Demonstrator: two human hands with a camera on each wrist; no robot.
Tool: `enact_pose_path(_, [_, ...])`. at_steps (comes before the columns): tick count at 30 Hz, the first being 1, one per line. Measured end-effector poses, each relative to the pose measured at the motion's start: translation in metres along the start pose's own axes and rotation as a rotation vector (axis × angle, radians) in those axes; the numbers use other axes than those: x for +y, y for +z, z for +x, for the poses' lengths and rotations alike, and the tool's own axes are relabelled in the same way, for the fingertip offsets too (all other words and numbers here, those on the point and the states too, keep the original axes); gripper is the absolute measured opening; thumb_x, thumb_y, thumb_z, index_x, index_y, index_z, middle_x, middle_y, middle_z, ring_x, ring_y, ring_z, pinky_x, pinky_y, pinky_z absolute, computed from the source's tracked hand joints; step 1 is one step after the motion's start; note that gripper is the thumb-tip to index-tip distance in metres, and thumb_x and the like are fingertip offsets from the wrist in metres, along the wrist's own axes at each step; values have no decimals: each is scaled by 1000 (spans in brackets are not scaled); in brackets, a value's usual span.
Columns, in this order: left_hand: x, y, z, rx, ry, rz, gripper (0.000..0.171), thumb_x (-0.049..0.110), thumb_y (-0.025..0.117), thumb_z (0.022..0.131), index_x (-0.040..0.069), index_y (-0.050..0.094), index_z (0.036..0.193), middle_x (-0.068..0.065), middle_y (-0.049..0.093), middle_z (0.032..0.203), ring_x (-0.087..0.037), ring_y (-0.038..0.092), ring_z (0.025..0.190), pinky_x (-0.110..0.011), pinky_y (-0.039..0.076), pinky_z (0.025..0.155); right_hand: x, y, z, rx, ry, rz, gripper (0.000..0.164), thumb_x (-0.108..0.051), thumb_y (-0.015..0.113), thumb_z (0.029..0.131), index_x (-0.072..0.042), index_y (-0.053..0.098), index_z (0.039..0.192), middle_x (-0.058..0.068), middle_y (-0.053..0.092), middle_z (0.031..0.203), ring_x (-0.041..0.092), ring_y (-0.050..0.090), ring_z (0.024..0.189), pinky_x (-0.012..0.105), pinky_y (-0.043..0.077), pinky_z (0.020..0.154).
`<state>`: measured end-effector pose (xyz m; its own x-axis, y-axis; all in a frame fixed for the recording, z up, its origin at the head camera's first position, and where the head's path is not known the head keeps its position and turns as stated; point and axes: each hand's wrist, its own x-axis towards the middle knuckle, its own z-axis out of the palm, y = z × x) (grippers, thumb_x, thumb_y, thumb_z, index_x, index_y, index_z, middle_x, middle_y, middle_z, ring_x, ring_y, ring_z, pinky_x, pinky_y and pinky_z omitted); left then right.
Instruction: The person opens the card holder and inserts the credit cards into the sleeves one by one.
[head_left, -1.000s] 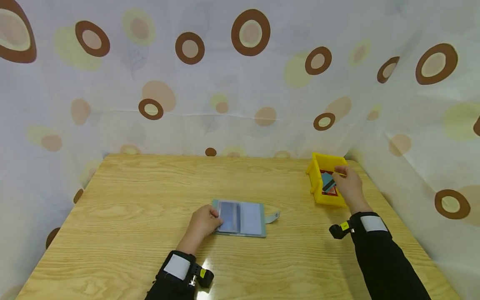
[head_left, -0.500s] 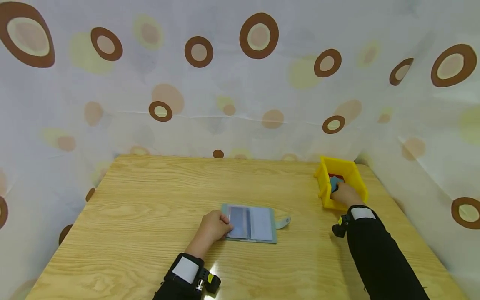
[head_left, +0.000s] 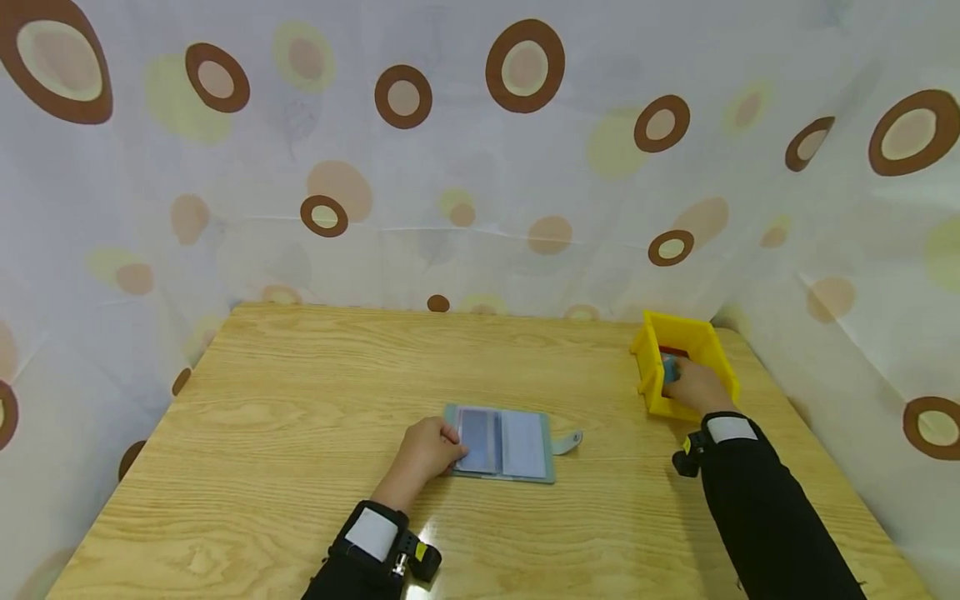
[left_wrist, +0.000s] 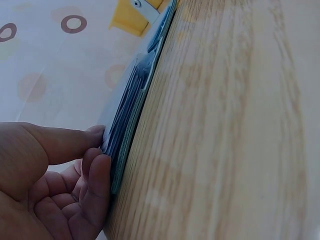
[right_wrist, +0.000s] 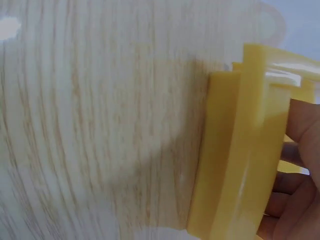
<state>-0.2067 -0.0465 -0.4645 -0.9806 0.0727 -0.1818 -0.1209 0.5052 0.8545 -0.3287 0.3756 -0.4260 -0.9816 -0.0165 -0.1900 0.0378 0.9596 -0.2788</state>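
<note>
My left hand pinches the left edge of the clear sleeves in a pale green card holder, which lies spread open on the table. In the left wrist view the thumb presses on top of the stacked sleeves, with a finger curled under them. My right hand reaches down into a yellow plastic bin, its fingers curled at a blue card. Something red shows behind that card. From the right wrist view, the bin's wall hides the fingertips.
The card holder's snap strap sticks out to the right. The bin stands near the back right corner of the wooden table. A patterned white curtain hangs behind and along both sides.
My right hand has lowered deeper into the bin and covers more of the blue card. The left hand keeps its pinch on the sleeves. The head view has shifted slightly.
</note>
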Motion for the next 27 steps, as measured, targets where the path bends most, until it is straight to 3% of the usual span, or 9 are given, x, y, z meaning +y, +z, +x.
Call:
enact_pose_path(5, [0,0,2,-10,-4,-2,16,6,75,83,1,60,86,-5,60,67,-13,57,55,-27,49,51,2,-6,-3,22,4,-43,48,-24,43,102,15,46,129,35,55,119,46,54,103,57,43,90])
enact_pose_path(11, [0,0,4,-9,-13,-11,16,7,75,83,1,60,87,-5,61,67,-13,57,55,-27,49,51,2,-15,-7,121,28,-41,34,-14,40,99,15,49,115,33,58,101,42,53,85,55,45,79])
enact_pose_path(15, [1,0,4,-9,-16,-5,17,7,75,83,1,60,87,-5,60,67,-13,56,54,-26,48,51,-3,-22,-15,231,14,-36,28,-14,42,97,12,53,98,24,55,78,37,52,71,46,44,64])
enact_pose_path(18, [1,0,3,-9,-15,-4,17,7,75,84,1,59,87,-5,60,68,-13,56,54,-26,48,51,-12,-30,-23,384,-5,-32,27,-13,45,96,10,54,87,17,50,67,32,50,62,38,38,54])
enact_pose_path(21, [2,0,3,-7,-5,1,17,7,75,84,1,59,86,-4,60,67,-12,56,54,-26,48,51,-26,-39,-29,525,-16,43,27,-13,48,96,12,56,100,20,52,67,29,48,55,33,36,48])
enact_pose_path(23, [2,0,3,-6,-2,1,17,7,75,83,1,59,86,-4,60,66,-12,56,54,-26,48,51,-38,-45,-34,587,-30,115,33,-13,50,95,9,55,119,23,55,71,29,46,50,32,35,43])
enact_pose_path(25, [2,-1,3,-5,1,0,17,6,75,83,1,59,86,-4,60,66,-12,56,53,-26,48,51,-51,-49,-39,605,-46,208,42,-13,51,95,4,50,133,27,60,85,28,44,52,30,34,43])
enact_pose_path(27, [2,-1,3,-5,-1,-4,17,6,75,83,1,59,85,-4,60,65,-12,56,53,-25,48,51,-66,-52,-46,590,-72,290,43,-12,53,94,1,51,135,28,61,97,29,46,57,28,35,45])
